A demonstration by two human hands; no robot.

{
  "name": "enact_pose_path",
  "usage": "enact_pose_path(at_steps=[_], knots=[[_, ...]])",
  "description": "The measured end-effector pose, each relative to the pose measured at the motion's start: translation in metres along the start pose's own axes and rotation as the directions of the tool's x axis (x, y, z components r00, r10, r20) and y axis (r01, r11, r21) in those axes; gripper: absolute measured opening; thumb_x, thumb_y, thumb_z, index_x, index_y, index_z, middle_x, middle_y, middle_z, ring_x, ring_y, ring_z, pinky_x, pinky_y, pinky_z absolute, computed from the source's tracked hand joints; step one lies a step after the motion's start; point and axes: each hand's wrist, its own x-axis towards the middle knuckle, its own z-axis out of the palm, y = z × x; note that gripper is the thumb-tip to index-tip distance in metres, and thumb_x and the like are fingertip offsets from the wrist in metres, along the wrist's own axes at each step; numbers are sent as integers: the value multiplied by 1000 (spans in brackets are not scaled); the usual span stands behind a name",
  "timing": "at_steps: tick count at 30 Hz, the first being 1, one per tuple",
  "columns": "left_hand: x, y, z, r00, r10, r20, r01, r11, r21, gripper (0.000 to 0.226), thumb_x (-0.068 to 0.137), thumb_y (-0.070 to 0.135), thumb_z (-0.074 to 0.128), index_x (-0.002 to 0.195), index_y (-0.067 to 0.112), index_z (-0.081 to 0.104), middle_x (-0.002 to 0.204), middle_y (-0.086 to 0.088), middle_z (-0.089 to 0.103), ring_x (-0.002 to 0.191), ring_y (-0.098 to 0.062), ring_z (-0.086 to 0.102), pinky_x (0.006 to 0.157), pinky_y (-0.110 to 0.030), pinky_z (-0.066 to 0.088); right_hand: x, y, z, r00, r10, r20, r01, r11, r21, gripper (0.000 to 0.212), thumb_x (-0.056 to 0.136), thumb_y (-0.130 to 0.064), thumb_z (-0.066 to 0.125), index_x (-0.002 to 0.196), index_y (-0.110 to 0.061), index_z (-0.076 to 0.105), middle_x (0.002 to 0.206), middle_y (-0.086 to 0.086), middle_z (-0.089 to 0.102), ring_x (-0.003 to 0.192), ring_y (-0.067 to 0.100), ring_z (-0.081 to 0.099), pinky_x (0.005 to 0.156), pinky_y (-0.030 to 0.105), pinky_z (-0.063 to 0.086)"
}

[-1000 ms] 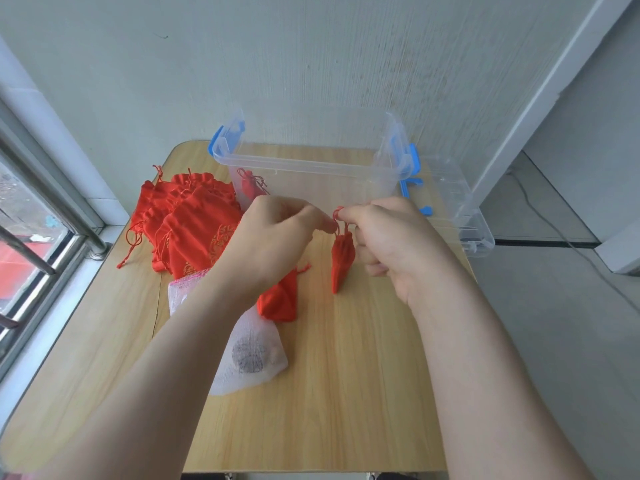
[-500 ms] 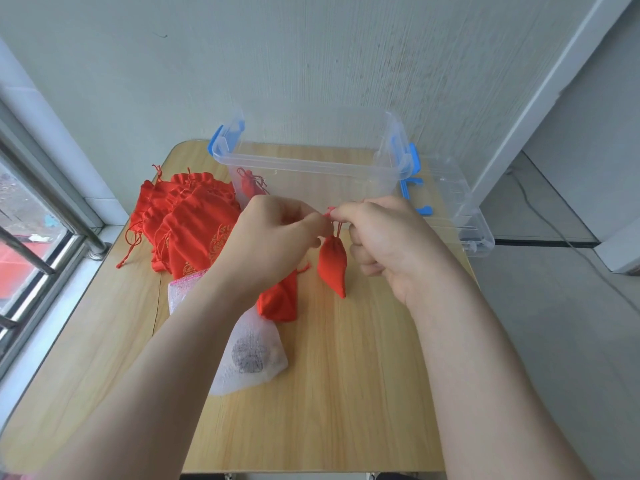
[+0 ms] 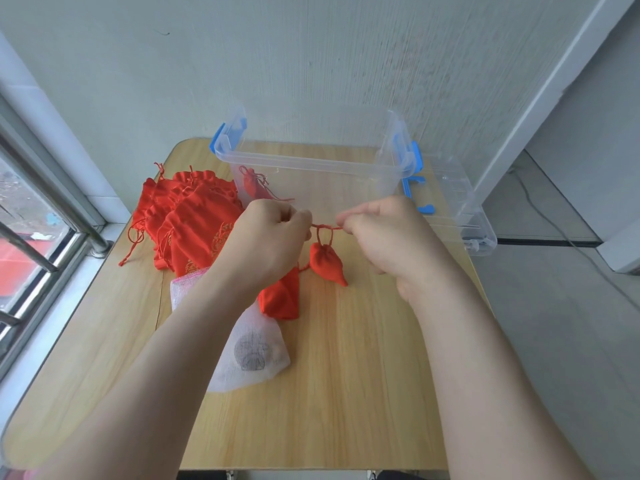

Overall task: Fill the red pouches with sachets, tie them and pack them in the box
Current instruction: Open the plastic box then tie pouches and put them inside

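We note 1 filled red pouch (image 3: pixel 326 263) hanging by its drawstring (image 3: pixel 323 227) over the table (image 3: pixel 346 393), between both hands and in front of the clear box (image 3: pixel 311 160). We judge it light, soft and non-fragile. The thin drawstring may slip, so the best hold is on its ends, near the neck. L hand (image 3: pixel 270 237) & R hand (image 3: pixel 384 233): knuckles up, fingers curled, each pinching 1 drawstring end, pulled apart approx. level.

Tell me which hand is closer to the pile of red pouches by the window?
Left. The left hand sits just right of the pile of red pouches, pinching one end of the drawstring. The right hand pinches the other end, farther off, beyond the small hanging pouch.
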Motion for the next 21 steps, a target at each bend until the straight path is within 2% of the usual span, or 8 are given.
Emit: enact_pose_path(at_steps=[1,3,6,10,13,16,18,21], knots=[[0,-1,-2,1000,1,-2,-1,1000,21,40,107,28,54,80,5,73,35,13,42,34,-5,41,58,-29,45,1,3,0,999,-24,-48,21,998,-65,21,96,-15,63,101,-16,83,70,-11,74,71,6,67,60,30,53],[1,-2,-4,1000,1,11,-1,999,40,38,108,26,52,82,12,76,34,13,41,33,-5,42,55,-27,42,0,8,1,987,-62,-149,34,982,-186,20,93,-13,63,99,-7,81,93,10,79,94,24,73,76,36,60],[4,-4,-5,1000,-9,13,8,998,59,37,109,22,49,85,10,75,35,14,45,33,-4,45,54,-28,43,1,11,2,970,-88,-226,19,956,-293,22,94,-13,60,99,-3,79,89,7,77,90,30,71,78,41,61],[1,-2,-4,998,-23,51,22,1000,9,32,98,16,47,79,-2,66,53,7,66,45,-22,62,62,-45,65,4,10,5,970,-72,-231,-26,917,-397,23,94,-17,56,101,-22,77,104,1,69,101,30,61,91,41,49],[0,-2,-2,997,-13,81,12,1000,14,33,94,16,48,81,-3,72,67,-3,77,66,-30,76,71,-46,67,3,10,5,974,-55,-221,-43,910,-413,25,92,-12,56,96,-23,77,100,-3,70,95,26,56,91,40,42],[1,-6,0,994,41,100,-52,992,117,33,97,14,47,81,0,72,64,-2,76,62,-20,75,73,-41,66,1,11,3,979,-80,-185,2,922,-388,23,91,-7,58,91,-18,79,91,4,74,86,28,68,81,37,58],[2,-9,2,993,56,99,-71,985,160,32,100,13,47,84,3,72,65,-2,75,59,-18,73,72,-39,65,0,12,2,985,-79,-155,14,925,-381,22,94,-4,59,92,-11,80,88,10,73,79,27,70,68,35,59],[1,-9,3,991,60,118,-80,982,171,29,95,7,44,87,13,71,76,-3,76,65,-20,73,74,-42,65,-2,12,2,992,-57,-113,13,932,-362,26,95,-3,56,96,-15,79,83,3,67,78,24,69,62,30,55]])
